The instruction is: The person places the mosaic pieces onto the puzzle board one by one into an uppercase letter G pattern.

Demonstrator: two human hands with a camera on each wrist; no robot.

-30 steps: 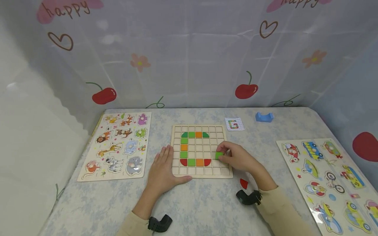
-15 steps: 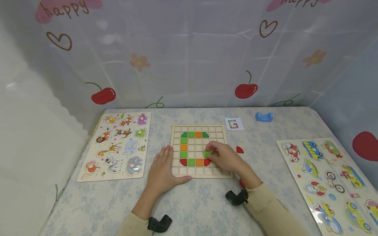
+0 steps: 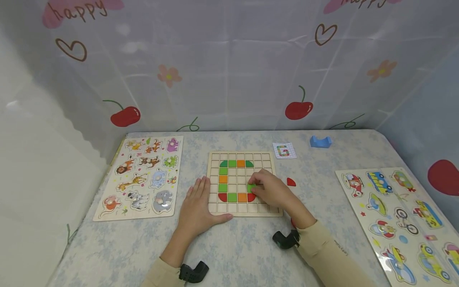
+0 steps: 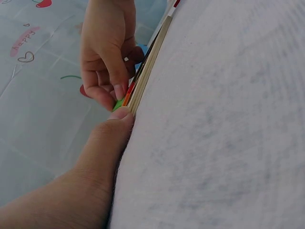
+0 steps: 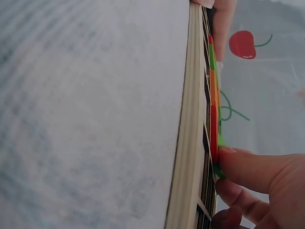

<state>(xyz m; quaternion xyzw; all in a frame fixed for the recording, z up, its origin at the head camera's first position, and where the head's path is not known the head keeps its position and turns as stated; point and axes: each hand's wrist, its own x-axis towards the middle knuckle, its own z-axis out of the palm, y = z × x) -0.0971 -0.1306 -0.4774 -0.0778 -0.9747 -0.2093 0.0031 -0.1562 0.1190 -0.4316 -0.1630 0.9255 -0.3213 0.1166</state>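
A wooden grid board point(image 3: 233, 210) lies mid-table, with green, orange and red tiles set in a C-like outline. My right hand point(image 3: 274, 192) pinches a green square tile point(image 3: 250, 189) between thumb and fingers, at the cell just above the red quarter-round tile point(image 3: 252, 197) in the lower right of the outline. In the right wrist view the thumb and fingers meet at the green tile point(image 5: 218, 169) on the board's surface. My left hand point(image 3: 195, 209) rests at the board's left edge with fingers straight and thumb along the near edge.
Loose red quarter-round tile point(image 3: 291, 182) lies right of the board; another is mostly hidden by my right wrist. A pattern card point(image 3: 285, 151) and a blue holder point(image 3: 320, 142) sit behind. Animal puzzle point(image 3: 143, 191) stands left, vehicle puzzle point(image 3: 387, 211) right.
My right hand has carried the green tile leftward from the board's right side to the cell above the red corner tile. During the last half second it barely moved. The left hand stays put.
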